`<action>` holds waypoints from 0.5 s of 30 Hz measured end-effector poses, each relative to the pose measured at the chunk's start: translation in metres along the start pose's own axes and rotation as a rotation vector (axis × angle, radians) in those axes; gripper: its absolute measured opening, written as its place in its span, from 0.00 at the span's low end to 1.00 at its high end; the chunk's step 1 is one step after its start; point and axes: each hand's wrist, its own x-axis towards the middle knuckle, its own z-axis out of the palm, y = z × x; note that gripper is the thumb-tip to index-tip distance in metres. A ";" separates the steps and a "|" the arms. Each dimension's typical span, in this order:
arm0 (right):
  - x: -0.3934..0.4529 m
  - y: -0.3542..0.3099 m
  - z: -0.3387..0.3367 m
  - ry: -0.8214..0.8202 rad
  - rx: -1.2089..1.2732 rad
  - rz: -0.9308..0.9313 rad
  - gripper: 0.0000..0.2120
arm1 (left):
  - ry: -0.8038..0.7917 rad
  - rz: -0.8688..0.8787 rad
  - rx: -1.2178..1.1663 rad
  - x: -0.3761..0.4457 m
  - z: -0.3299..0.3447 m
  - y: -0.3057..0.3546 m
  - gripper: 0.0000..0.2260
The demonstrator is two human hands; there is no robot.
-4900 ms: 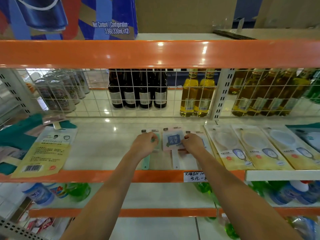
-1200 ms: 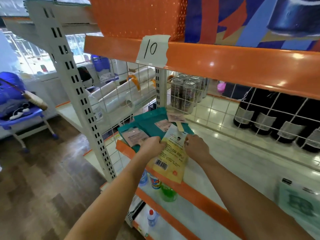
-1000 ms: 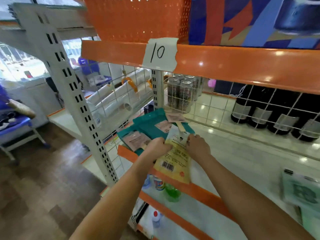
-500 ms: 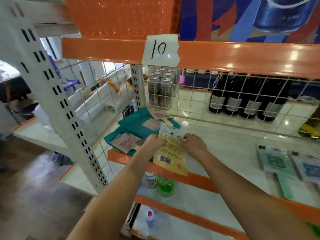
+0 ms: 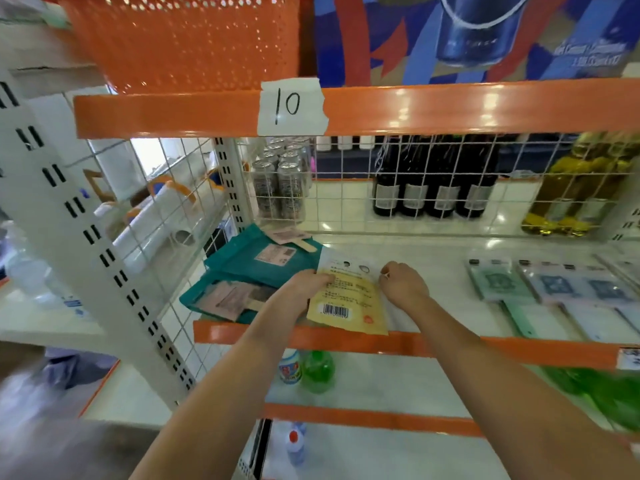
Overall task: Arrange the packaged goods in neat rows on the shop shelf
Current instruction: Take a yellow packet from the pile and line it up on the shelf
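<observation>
A flat yellow packet [image 5: 348,296] with a barcode lies on the white shelf [image 5: 429,292], its lower edge over the orange front lip. My left hand [image 5: 300,287] grips the packet's left edge. My right hand [image 5: 401,282] pinches its upper right corner. Teal packets [image 5: 256,268] lie stacked just left of it. Pale green and blue flat packs [image 5: 554,289] lie in a row at the right of the same shelf.
A wire grid [image 5: 433,181] backs the shelf; behind it stand cans [image 5: 280,188], dark bottles [image 5: 433,188] and yellow oil bottles [image 5: 581,188]. An orange basket [image 5: 187,39] sits above a "10" label [image 5: 292,107]. A white upright post [image 5: 90,237] stands left. Bottles [image 5: 311,370] fill the lower shelf.
My view has swung right and the shelf now faces me more squarely. Both hands stay on the yellow packet, which has shifted further onto the shelf and lies flatter.
</observation>
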 end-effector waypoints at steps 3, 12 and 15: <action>-0.007 0.029 -0.017 0.043 -0.013 0.065 0.14 | -0.071 0.009 -0.068 -0.001 0.024 0.011 0.13; -0.036 0.130 -0.075 0.117 0.084 0.200 0.11 | -0.248 0.100 -0.092 -0.008 0.128 0.033 0.14; -0.052 0.168 -0.095 0.162 0.101 0.253 0.13 | -0.326 0.123 -0.095 -0.017 0.170 0.044 0.12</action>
